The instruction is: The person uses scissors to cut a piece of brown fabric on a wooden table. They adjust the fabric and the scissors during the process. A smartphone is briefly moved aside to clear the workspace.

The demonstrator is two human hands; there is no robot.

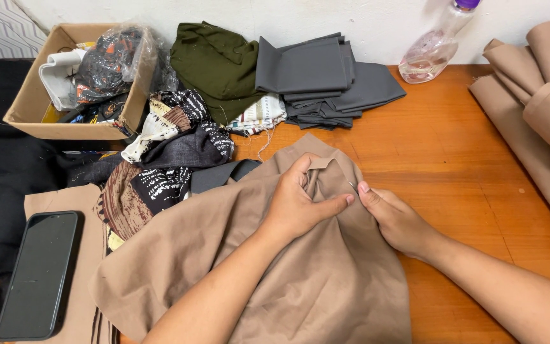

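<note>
Your left hand (297, 204) is bunched into the tan cloth (300, 267) at the centre of the frame, fingers curled around a raised fold, thumb stretched right. Your right hand (396, 220) comes in from the lower right, and its fingertips pinch a thin needle (353, 186) against the same fold, just beside your left thumb, so both hands are closed on the cloth and nearly touching. The cloth spreads over the orange wooden counter (466, 165) and runs down to the bottom edge. At lower left a dark phone (36, 274) lies face up. Patterned black-and-white scraps (173, 153) pile up left of centre, with a cardboard box (39, 95) in the upper left. Folded grey fabric (323, 76) and an olive piece (218, 60) sit along the top, a clear spray bottle (431, 48) at upper right, more tan fabric (536, 102) at far right.
</note>
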